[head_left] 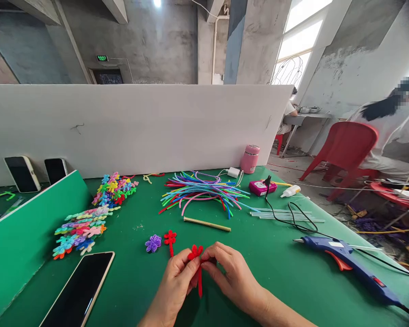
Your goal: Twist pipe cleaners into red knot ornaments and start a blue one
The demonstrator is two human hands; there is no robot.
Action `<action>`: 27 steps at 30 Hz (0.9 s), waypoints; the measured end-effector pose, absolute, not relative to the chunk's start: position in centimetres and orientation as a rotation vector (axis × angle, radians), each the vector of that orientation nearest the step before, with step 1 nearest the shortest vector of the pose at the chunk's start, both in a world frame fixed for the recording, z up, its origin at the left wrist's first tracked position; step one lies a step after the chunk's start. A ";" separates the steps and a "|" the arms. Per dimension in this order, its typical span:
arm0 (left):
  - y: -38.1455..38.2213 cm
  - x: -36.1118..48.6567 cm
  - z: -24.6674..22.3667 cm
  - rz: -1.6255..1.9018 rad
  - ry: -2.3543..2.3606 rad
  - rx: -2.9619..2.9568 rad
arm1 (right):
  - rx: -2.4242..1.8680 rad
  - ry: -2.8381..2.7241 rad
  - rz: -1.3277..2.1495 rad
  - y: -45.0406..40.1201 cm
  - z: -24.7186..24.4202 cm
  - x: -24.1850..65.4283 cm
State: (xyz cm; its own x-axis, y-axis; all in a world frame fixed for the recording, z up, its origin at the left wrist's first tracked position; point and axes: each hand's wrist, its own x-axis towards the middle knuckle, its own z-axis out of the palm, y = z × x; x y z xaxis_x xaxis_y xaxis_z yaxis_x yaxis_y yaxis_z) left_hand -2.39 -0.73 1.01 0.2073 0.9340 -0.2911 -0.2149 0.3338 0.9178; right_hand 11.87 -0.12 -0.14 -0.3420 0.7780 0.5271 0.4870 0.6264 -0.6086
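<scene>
- A large phone (80, 290) lies screen-up on the green table (129, 277).
- Two more phones, one (22, 174) left of the other (55, 170), lean at the white panel (157, 127).
- A pink bottle (250, 160) stands near the panel's right end, a white plug adapter (233, 172) just beside it.
- On a red chair (346, 143) sits a person (390, 129) in a light top.
- A green exit sign (102, 58) glows against the concrete wall (170, 45).

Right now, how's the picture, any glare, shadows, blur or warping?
Head view: the window is blown out white; the table looks paler toward its right edge; a soft shadow lies beneath the left hand and right hand; the red flower looks fairly sharp; the seated person seems stretched near the edge, head pixelated.
</scene>
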 end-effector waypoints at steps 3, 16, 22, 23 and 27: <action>-0.7 -2.3 1.6 0.943 1.036 0.860 | -0.977 -1.962 0.480 -0.2 0.0 12.1; -0.6 -2.9 2.1 0.889 0.951 0.797 | -0.886 -2.133 0.152 0.2 0.0 12.7; -0.7 -3.0 2.2 0.852 0.906 0.795 | -0.857 -2.253 0.055 0.3 0.5 13.0; -0.7 -3.0 2.2 0.852 0.900 0.796 | -0.854 -2.266 0.061 0.3 0.5 13.0; -0.7 -2.9 2.2 0.854 0.916 0.834 | -0.844 -2.294 0.114 0.3 0.7 12.9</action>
State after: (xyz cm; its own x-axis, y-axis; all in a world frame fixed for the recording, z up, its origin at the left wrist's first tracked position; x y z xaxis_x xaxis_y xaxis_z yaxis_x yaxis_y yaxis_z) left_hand -2.91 -0.72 2.17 0.3529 0.8814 -0.3141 -0.2511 0.4126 0.8756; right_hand 12.93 0.27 0.65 -0.5578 0.6016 0.5718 0.5422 0.7857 -0.2978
